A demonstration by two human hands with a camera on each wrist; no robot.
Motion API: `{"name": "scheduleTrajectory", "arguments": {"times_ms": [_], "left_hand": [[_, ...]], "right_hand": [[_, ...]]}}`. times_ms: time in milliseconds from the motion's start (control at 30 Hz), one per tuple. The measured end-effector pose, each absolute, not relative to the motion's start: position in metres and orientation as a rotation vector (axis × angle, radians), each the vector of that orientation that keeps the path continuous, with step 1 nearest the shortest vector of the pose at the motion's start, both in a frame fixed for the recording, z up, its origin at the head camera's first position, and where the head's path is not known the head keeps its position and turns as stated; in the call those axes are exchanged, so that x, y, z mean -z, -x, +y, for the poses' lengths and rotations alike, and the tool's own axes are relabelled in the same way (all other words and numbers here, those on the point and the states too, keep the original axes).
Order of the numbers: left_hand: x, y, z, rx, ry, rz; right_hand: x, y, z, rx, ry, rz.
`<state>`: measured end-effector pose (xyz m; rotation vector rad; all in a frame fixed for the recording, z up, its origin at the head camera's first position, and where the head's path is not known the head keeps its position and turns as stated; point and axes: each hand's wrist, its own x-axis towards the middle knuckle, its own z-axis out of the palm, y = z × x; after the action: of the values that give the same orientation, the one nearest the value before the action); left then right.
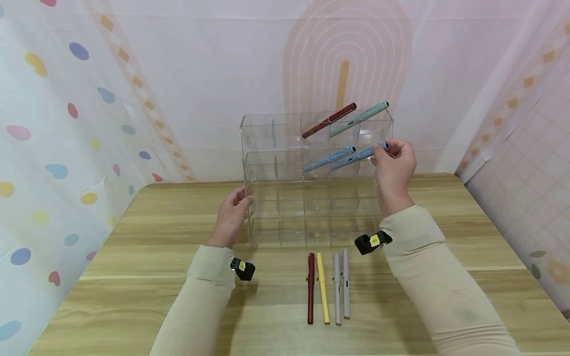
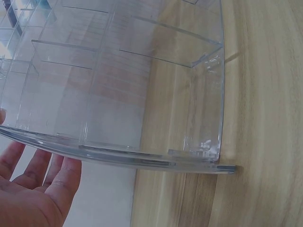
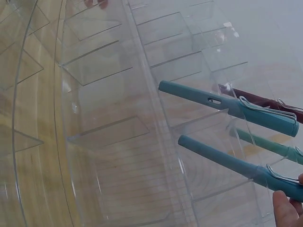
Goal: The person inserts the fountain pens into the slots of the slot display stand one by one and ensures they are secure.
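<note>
A clear acrylic display rack point(image 1: 260, 217) with tiered, divided compartments stands on the table. My left hand point(image 1: 232, 212) grips its left side panel, the thumb at the front edge and the fingers along the outer face. At the second tier's right side, my right hand point(image 1: 395, 165) pinches the cap end of a blue fountain pen point(image 1: 352, 159), which slants with its lower end in a compartment. Just left of it another blue pen point(image 1: 327, 160) leans in the same tier. A dark red pen point(image 1: 329, 121) and a mint green pen point(image 1: 359, 119) lean in the top tier.
On the table point(image 1: 147, 237) before the rack lie a dark red pen point(image 1: 310, 296), a yellow pen point(image 1: 323, 291) and two grey pens point(image 1: 337, 296), side by side. A patterned curtain point(image 1: 213, 64) hangs behind the table and along its sides.
</note>
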<state>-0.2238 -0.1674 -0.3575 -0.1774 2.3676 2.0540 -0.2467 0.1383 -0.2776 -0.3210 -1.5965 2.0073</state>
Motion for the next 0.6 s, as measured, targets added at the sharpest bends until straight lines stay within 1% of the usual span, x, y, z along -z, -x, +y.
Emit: {"name": "scheduleTrajectory", "arguments": {"times_ms": [600], "left_hand": [[0.3541,0.2202,-0.1676,-2.056,0.180,2.361]], "right_hand": [[0.2824,0.2422,0.1356,-1.959,0.276,-1.606]]}}
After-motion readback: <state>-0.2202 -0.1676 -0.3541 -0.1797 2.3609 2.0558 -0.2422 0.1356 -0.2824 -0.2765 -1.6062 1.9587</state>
